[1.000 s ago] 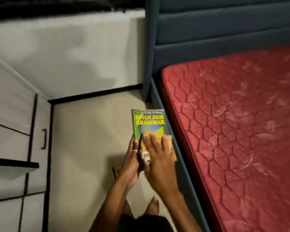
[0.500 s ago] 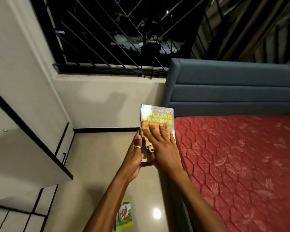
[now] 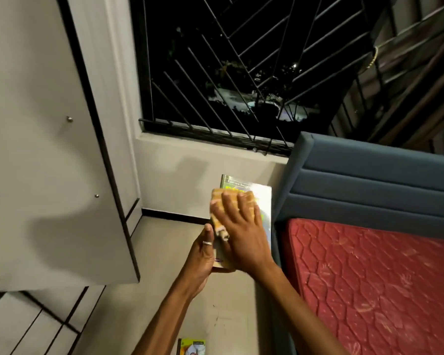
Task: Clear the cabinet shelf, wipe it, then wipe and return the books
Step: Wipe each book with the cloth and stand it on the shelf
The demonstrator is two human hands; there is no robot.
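Observation:
A green grammar book [image 3: 263, 201] is held up in front of me, its cover facing me and partly glaring. My left hand [image 3: 203, 260] grips the book's lower left edge, thumb on the front. My right hand [image 3: 241, 226] lies flat on the cover with straight fingers, pressing an orange cloth [image 3: 219, 213] against it. The cloth covers most of the title. A second green book [image 3: 191, 347] lies on the floor at the bottom edge. The open white cabinet door [image 3: 57, 149] stands at the left.
A red mattress [image 3: 369, 283] on a blue bed frame with a padded headboard [image 3: 369, 180] fills the right. A barred window [image 3: 241, 73] is ahead above the wall. Beige floor [image 3: 159, 252] runs between cabinet and bed.
My view has tilted up from the floor to the window. The book has risen with both hands, and my right hand with the cloth has slid up over the title.

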